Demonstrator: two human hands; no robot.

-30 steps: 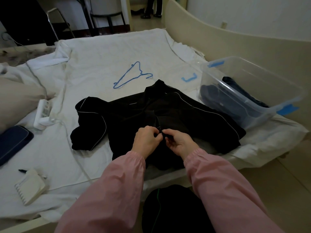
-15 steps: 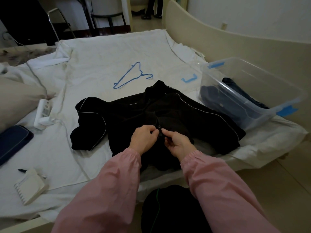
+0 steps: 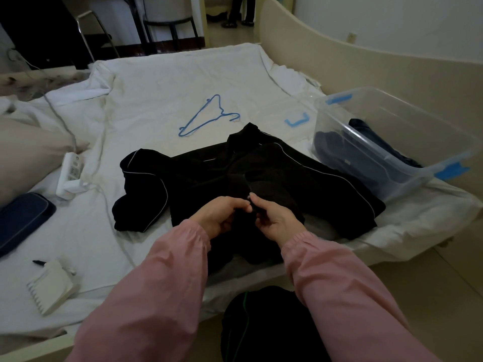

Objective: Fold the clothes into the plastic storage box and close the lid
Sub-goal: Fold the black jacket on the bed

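A black jacket (image 3: 287, 178) with thin white piping lies spread on the white bed sheet (image 3: 156, 82), collar pointing away from me. My left hand (image 3: 219, 216) and my right hand (image 3: 274, 220) meet at the jacket's front opening near its lower hem, and each pinches an edge of the fabric by the zipper. To the right stands a clear plastic storage box (image 3: 407, 118) with blue latches, lid off, holding dark blue folded clothes (image 3: 339, 150). The lid is not visible.
A blue wire hanger (image 3: 209, 116) lies on the sheet beyond the jacket. A white power strip (image 3: 72, 173) with its cable, a dark blue case (image 3: 21, 218) and a white comb-like device (image 3: 49, 286) sit at left. The cream bed frame (image 3: 366, 66) runs behind the box.
Both hands stayed at the jacket's zipper area, shifting slightly toward me; the fingers have worked along the front edges. The jacket and box have not moved.
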